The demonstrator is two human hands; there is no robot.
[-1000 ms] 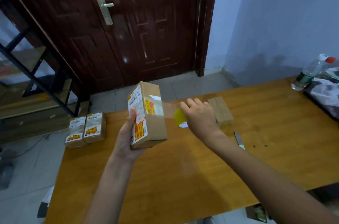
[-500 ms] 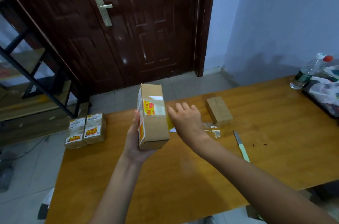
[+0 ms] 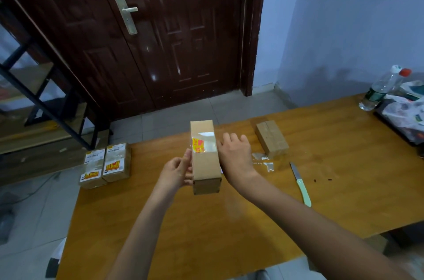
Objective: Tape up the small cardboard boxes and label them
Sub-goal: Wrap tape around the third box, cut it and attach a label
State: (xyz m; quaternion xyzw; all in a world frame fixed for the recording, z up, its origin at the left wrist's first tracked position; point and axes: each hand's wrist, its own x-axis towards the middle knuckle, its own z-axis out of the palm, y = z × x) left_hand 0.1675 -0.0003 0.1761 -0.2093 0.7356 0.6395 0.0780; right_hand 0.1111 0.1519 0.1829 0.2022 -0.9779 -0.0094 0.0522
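The box (image 3: pixel 205 160), closed and banded with clear tape over a red-yellow label, is held above the table (image 3: pixel 241 229). The left hand (image 3: pixel 176 173) grips its left side; the right hand (image 3: pixel 235 157) lies against its right side, and its grip cannot be told. Two labelled boxes (image 3: pixel 105 165) stand at the table's left corner, touching. A plain box (image 3: pixel 271 138) lies right, a knife (image 3: pixel 301 184) near it. Bottles (image 3: pixel 380 88) stand far right.

near table (image 3: pixel 183 233): bare wood under both forearms | centre: held box (image 3: pixel 205 165) between left hand (image 3: pixel 175 173) and right hand (image 3: pixel 235 155) | right: plain box (image 3: pixel 271 138), tape scraps (image 3: pixel 263 161), knife (image 3: pixel 301 184) | far right: bottle (image 3: pixel 378 89), bags (image 3: pixel 403 112) | left corner: two labelled boxes (image 3: pixel 105 165)
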